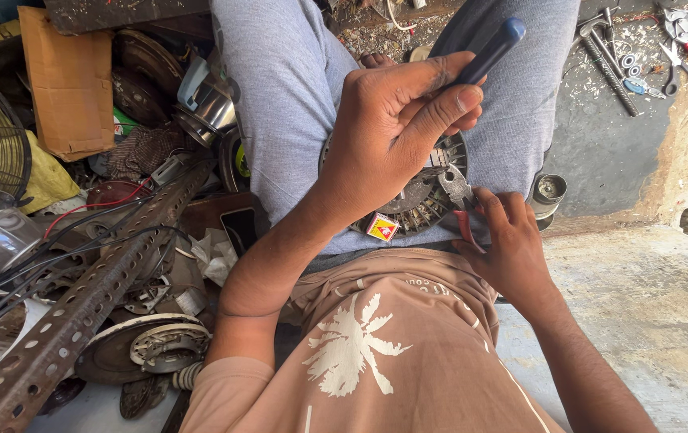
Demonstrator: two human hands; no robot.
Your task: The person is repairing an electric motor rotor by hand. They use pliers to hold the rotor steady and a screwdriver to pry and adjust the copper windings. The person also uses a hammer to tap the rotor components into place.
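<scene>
A small square matchbox (382, 227), red and yellow, lies on the grey trousers at about 7 o'clock from the round metal motor plate (424, 196), which rests in the person's lap between the knees. The plate is dull grey, ribbed around its edge, with darker rusted patches near the middle. The left hand (396, 128) sits over the plate's 12 o'clock side, fingers curled tight round the dark blue handle of a screwdriver (488, 50), thumb pressed along it. The right hand (508, 240), at the plate's 4 o'clock, has its fingers closed on pliers (457, 192) with red grips, whose steel jaws rest on the plate's rim. A flattened brown cardboard box (67, 80) leans at far upper left. A long perforated steel angle bar (79, 313), rusty, runs diagonally through the scrap pile at 8 o'clock. Loose hand tools (664, 44) lie on the stained concrete ledge at 1 o'clock.
</scene>
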